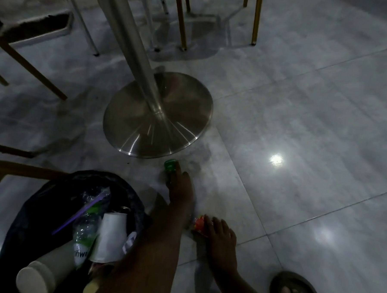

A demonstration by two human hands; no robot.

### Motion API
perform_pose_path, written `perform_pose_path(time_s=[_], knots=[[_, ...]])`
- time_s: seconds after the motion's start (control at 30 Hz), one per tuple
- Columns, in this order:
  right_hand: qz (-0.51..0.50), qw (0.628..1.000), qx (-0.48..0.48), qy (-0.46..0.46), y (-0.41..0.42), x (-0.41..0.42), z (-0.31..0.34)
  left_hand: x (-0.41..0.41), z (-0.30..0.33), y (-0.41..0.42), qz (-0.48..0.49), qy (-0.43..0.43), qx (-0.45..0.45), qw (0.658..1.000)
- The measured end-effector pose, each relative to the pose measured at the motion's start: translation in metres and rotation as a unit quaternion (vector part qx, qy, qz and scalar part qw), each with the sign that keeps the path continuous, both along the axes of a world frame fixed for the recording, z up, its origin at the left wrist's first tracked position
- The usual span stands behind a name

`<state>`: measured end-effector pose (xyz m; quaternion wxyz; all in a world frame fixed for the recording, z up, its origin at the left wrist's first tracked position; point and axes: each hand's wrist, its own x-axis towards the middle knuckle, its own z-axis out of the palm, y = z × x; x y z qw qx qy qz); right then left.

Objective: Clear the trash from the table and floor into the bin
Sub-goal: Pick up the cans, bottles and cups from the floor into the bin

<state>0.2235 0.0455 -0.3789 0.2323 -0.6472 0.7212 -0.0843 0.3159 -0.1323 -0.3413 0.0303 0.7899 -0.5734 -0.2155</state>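
Tiled floor (302,107), left hand (181,188) gripping green cap (170,165)

Glossy grey tiled floor (302,107), steel pedestal base (158,115), chair legs (183,22).

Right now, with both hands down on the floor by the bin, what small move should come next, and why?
Probably close both hands on the litter and lift: the left hand touches a green item near the table base, the right hand a red-orange wrapper. The bin sits just left.
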Motion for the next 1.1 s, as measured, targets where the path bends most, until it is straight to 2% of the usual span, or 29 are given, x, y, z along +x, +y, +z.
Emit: perform_pose_path(time_s=[0.03,0.07,0.2,0.23,0.33,0.37,0.4,0.47,0.57,0.7,0.83,0.97,1.1], knots=[[-0.002,1.0,0.01,-0.008,0.004,-0.001,0.0,0.0,-0.005,-0.001,0.004,-0.014,-0.036,0.999],[-0.012,1.0,0.005,-0.015,0.008,0.0,-0.004,0.0,-0.006,-0.002,0.04,0.012,-0.089,0.995],[-0.008,1.0,0.005,-0.004,0.016,-0.003,-0.008,-0.009,0.019,0.011,0.112,0.093,-0.031,0.989],[-0.007,1.0,0.001,-0.013,0.015,-0.004,-0.008,-0.008,0.02,0.013,0.094,0.096,-0.045,0.99],[-0.022,0.999,-0.02,-0.02,0.012,-0.005,-0.003,-0.004,-0.003,0.008,-0.005,-0.004,-0.081,0.997],[-0.031,0.999,-0.026,-0.024,0.01,-0.006,0.002,-0.006,-0.001,0.006,-0.021,-0.011,-0.094,0.995],[-0.036,0.998,-0.034,-0.028,0.009,-0.007,0.006,-0.009,0.005,0.005,-0.055,-0.035,-0.085,0.994],[-0.036,0.997,-0.059,-0.029,0.009,-0.01,0.012,-0.018,0.034,0.002,-0.123,-0.024,-0.058,0.99],[-0.037,0.994,-0.099,-0.021,0.005,-0.013,0.031,-0.016,0.083,0.01,-0.234,-0.09,-0.106,0.962],[-0.038,0.991,-0.127,-0.011,-0.004,-0.019,0.064,0.006,0.134,0.026,-0.297,-0.16,-0.145,0.93],[-0.057,0.984,-0.166,-0.009,-0.004,-0.019,0.106,0.037,0.183,0.051,-0.32,-0.13,-0.174,0.922],[-0.095,0.971,-0.209,-0.07,0.001,-0.011,0.159,0.075,0.238,0.08,-0.38,-0.087,-0.238,0.89],[-0.068,0.961,-0.253,-0.089,0.004,0.005,0.2,0.123,0.289,0.107,-0.387,-0.038,-0.273,0.88]])
